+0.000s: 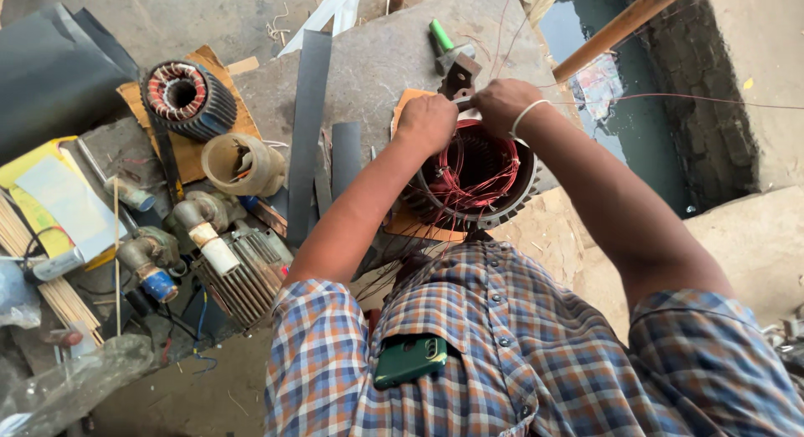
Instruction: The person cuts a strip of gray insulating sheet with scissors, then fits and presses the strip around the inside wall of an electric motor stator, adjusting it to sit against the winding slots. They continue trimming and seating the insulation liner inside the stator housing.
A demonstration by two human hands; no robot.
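Rough grey concrete is serving as the counter [394, 56] in this cluttered workshop, with a dusty floor lying around it and a dark pool of water [649, 127] sitting beyond its right edge beside a crumbling wall. On a piece of cardboard [410, 223] near the counter's front edge, a motor stator [477, 173] is lying with its bore facing up, red copper wire [469, 165] filling the inside. The left hand [427, 123] is resting curled on the stator's upper rim, fingers drawn together on the winding; what exactly they are pinching is too small to tell. The right hand [502, 103] is sitting just beside it, closed around a small tool or wire end at the same rim. A green-handled hammer [448, 47] is lying just behind the hands. Long dark strips [308, 135] are stretching across the counter to the left. Further left, a second wound stator [186, 98] is resting on cardboard, a roll of tape [234, 162] is sitting near it, and a finned pump motor [239, 274] with pipe fittings is lying on the floor below. A wooden handle [624, 26] is leaning over the water.
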